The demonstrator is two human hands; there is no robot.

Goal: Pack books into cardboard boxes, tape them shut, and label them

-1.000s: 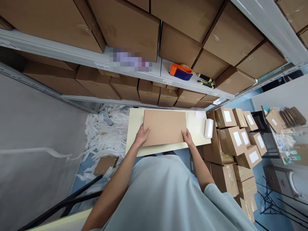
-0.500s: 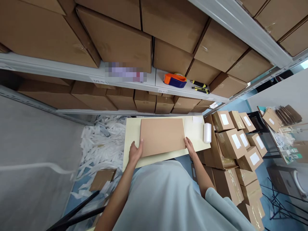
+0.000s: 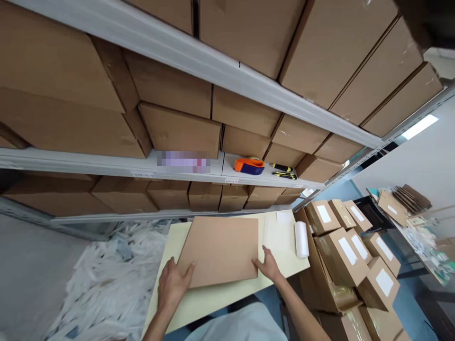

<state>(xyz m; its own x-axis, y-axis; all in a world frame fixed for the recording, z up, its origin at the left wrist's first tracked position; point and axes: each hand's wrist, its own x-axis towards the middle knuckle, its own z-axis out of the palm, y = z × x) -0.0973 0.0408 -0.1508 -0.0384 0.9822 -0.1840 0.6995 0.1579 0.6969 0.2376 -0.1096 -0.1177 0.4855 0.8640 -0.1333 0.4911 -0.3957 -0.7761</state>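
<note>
1. Nearest in, the person's left hand point(image 3: 172, 284) lies flat on the pale yellow table point(image 3: 213, 305). Its fingers are spread wide, and the thumb rests over the near-left corner of a flattened cardboard box point(image 3: 220, 248).
2. The right hand point(image 3: 270, 266) sits at the near-right corner. The fingers are stretched out against the edge, but I cannot tell whether they pinch it or only touch it.
3. The cardboard lies flat on the table, directly between the two hands and just beyond the fingertips. Its long axis runs left to right, skewed a little with the left end nearer. Both hands touch it, so neither is nearer. It is plain, matte brown, thin and rectangular.
4. Just right of it lies a clear, glossy plastic sheet point(image 3: 275, 234), then a small white roll point(image 3: 301, 239) near the table's right edge.
5. On the floor at left is a heap of crumpled white paper strips point(image 3: 106, 284). At right is a stack of small cartons point(image 3: 341, 246) with white labels.
6. Further back, a grey metal shelf point(image 3: 106, 163) carries an orange-and-blue tape dispenser point(image 3: 249, 166) with yellow-and-black utility knives point(image 3: 282, 171) beside it.
7. Farthest off, big brown cartons point(image 3: 170, 128) fill the racks above and below.
</note>
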